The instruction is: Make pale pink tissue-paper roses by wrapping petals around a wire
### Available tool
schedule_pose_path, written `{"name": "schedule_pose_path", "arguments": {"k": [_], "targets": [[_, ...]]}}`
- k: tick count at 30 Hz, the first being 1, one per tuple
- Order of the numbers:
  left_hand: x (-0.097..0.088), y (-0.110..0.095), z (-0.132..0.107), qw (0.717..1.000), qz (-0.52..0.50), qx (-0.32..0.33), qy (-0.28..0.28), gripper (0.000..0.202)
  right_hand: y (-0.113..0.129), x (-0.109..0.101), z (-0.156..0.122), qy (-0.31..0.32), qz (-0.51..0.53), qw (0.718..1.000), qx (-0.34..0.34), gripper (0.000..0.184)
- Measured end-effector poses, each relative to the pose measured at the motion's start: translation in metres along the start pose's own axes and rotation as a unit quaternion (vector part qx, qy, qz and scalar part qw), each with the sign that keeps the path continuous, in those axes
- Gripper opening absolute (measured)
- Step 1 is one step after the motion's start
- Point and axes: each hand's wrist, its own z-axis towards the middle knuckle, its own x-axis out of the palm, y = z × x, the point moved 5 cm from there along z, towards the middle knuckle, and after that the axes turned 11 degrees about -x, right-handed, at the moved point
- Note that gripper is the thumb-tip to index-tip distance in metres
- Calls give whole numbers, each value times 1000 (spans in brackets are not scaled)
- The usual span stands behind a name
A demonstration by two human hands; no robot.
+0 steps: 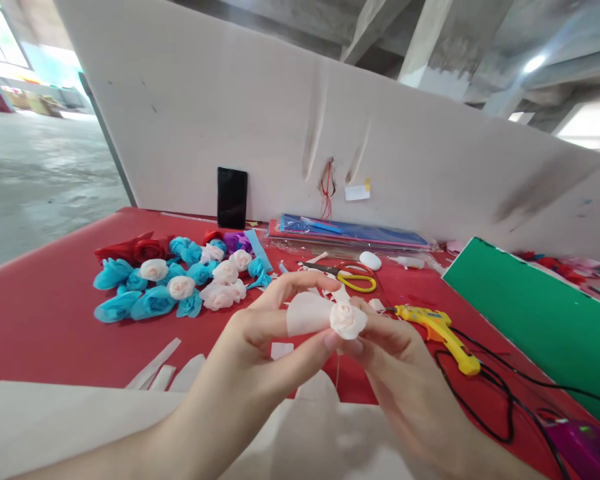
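Between my two hands is a small pale pink paper rose, its rolled centre facing me. A loose pale petal strip reaches left from the flower, over the fingers of my left hand. My left thumb presses the flower's lower left edge, and the index finger arches above it. My right hand pinches the flower's base from the right with thumb and fingers. A thin stem hangs below the flower. White paper lies beneath my forearms, and cut paper strips rest beyond it.
Finished blue, white, red and purple paper flowers sit at the left. Yellow-handled scissors and a yellow glue gun with a black cord lie right of centre. A green board stands at right; a phone leans behind.
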Motion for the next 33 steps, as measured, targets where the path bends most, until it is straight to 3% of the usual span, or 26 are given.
{"name": "schedule_pose_path", "arguments": {"k": [5,12,16,22,24,27,30,33], "targets": [[2,-2,3,994,-26,-16,107,24,-7,6,1,85,107,988,75,15],[5,0,1,975,-75,-50,203,20,-10,14,-3,179,184,959,121,16],[10,4,-3,955,-113,-69,267,17,-13,19,-6,193,217,948,131,10],[14,14,-11,928,-123,-91,338,15,-17,25,-10,231,209,942,121,32],[13,15,-10,936,-99,-87,325,14,-13,23,-9,231,195,948,98,25],[6,9,-2,961,-102,-61,251,9,-3,14,-4,202,151,967,27,4],[0,3,4,975,-106,-59,186,9,9,3,-1,162,42,981,-95,6],[-2,-4,5,986,-53,-38,151,19,17,-6,0,135,-82,970,-185,8]]}}
